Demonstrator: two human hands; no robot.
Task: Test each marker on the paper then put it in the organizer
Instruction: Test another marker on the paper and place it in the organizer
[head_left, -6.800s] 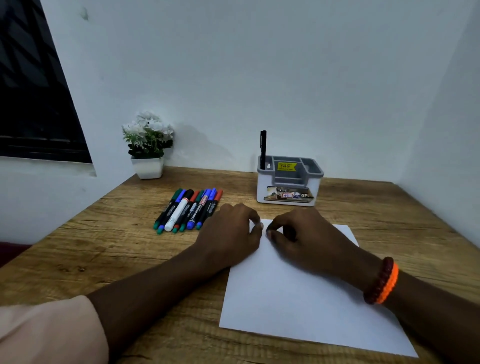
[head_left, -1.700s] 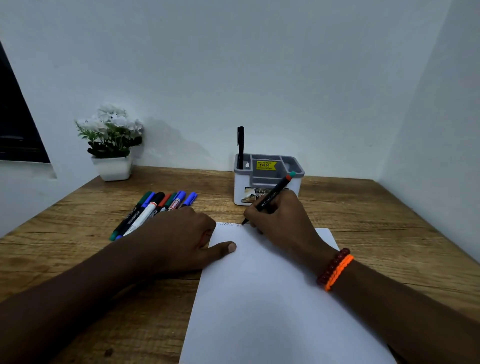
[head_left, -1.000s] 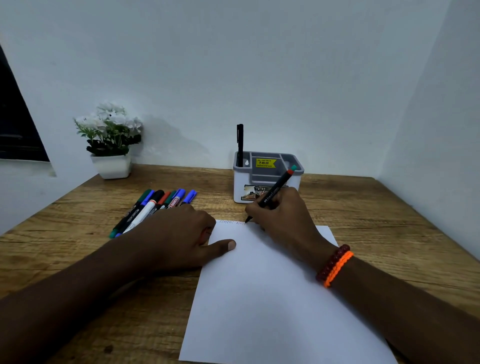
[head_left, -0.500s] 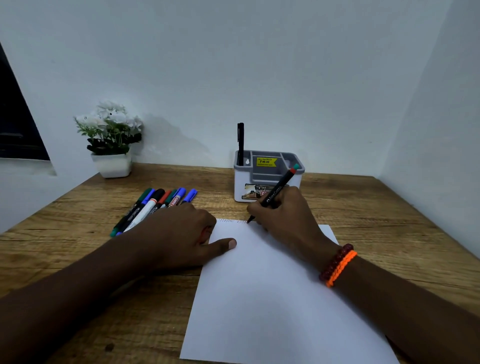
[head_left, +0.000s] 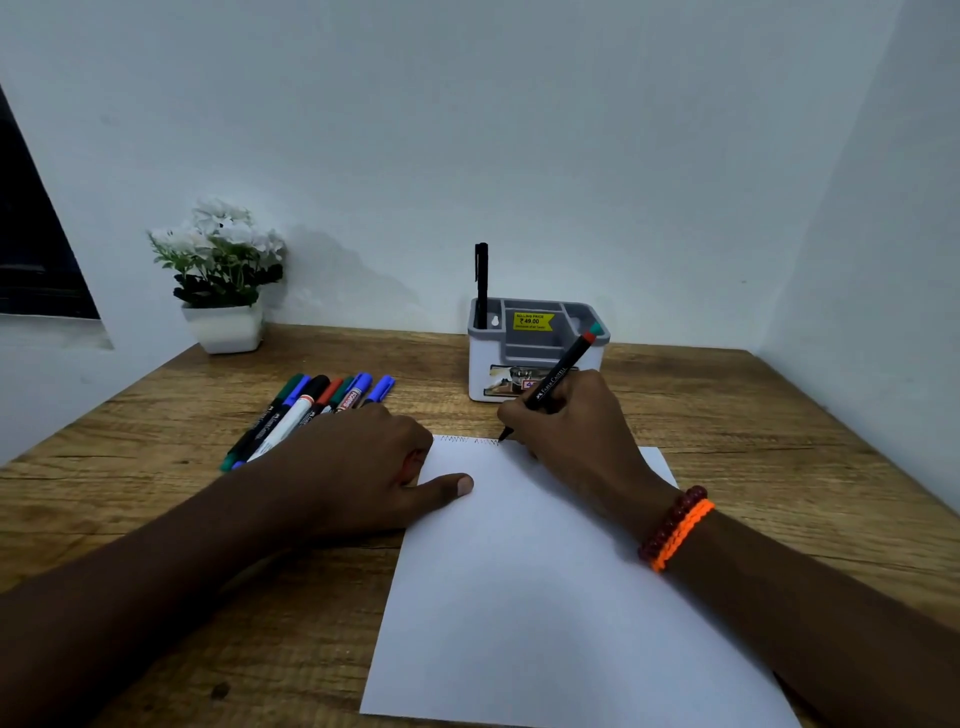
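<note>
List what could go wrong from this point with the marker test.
1. The marker in the right hand writes at the very top edge of the paper; a stroke could run onto the wooden table.
2. The left hand holds a red cap-like piece in its curled fingers; it may slip out.
3. Only the left thumb pins the sheet, so it could shift.

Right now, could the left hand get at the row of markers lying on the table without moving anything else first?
Probably yes. The left hand rests on the paper's left edge, right beside the row of markers, with nothing between them. But a red cap seems tucked in its fingers, so they may not be free.
</note>
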